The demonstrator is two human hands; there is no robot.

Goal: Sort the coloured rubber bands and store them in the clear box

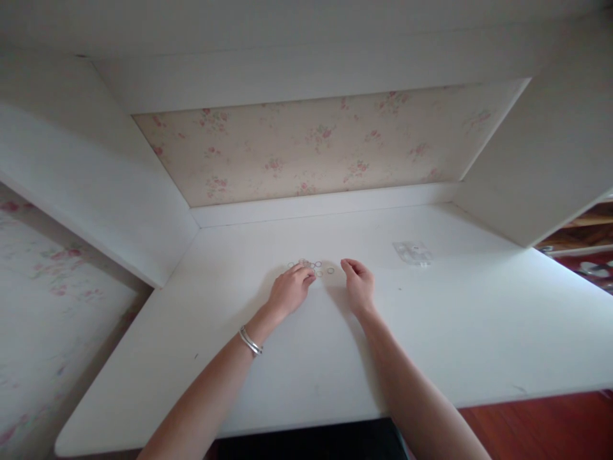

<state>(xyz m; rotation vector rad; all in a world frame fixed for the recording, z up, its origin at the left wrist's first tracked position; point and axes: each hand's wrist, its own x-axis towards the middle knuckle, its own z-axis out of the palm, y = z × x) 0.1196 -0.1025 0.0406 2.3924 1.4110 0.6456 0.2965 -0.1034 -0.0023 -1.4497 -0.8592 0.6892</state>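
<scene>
Several small thin rings (330, 271) lie loosely grouped on the white desktop, between and beyond my hands. My left hand (290, 287), with silver bangles (251, 341) at the wrist, reaches over the near side of this group. Its fingers stretch toward the rings and partly cover them; whether one is between thumb and forefinger I cannot make out. To the right of the rings, my right hand (358, 284) is closed in a pinch, just above the desk. Anything in its fingertips is too small to make out.
A small clear plastic bag (412, 253) lies on the white desk (297, 377) to the right of my hands. White side panels and a low back ledge (330, 203) enclose the desk, with floral wallpaper behind. Dark specks mark the surface. A black object (311, 441) sits below the front edge.
</scene>
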